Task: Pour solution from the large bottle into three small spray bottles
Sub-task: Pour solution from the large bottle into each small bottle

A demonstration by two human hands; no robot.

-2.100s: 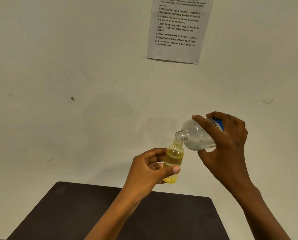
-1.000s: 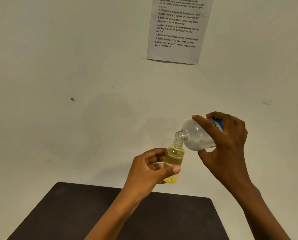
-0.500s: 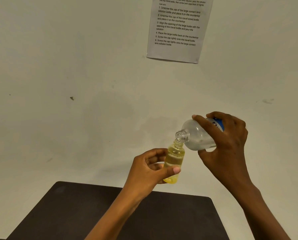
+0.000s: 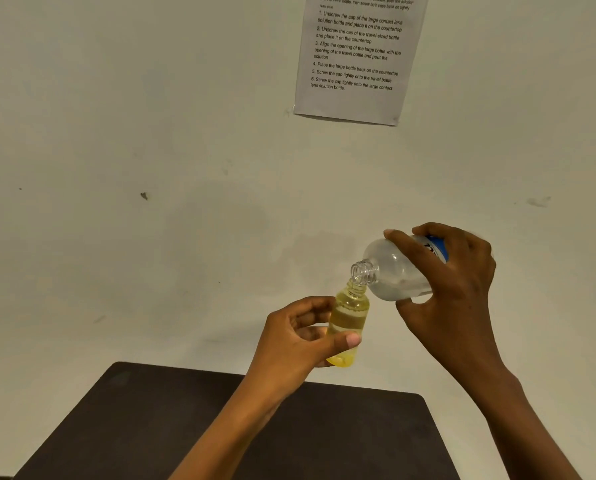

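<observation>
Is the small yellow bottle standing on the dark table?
No, the left hand holds the small yellow bottle up off the dark table.

Two hands: one left hand, one right hand, both just past the far edge of the table. Two bare forearms, one per hand, reaching in from the table's near side. Two bottles, one in each hand: one large bottle, higher above the table's far edge, and one small bottle, lower and nearer that edge. Two open necks, one on each bottle. One table, dark. One wall beyond the table. One printed sheet high on it, far above the table. Six numbered steps on the sheet. One small dark chip on the wall, above the table's far left corner.
</observation>
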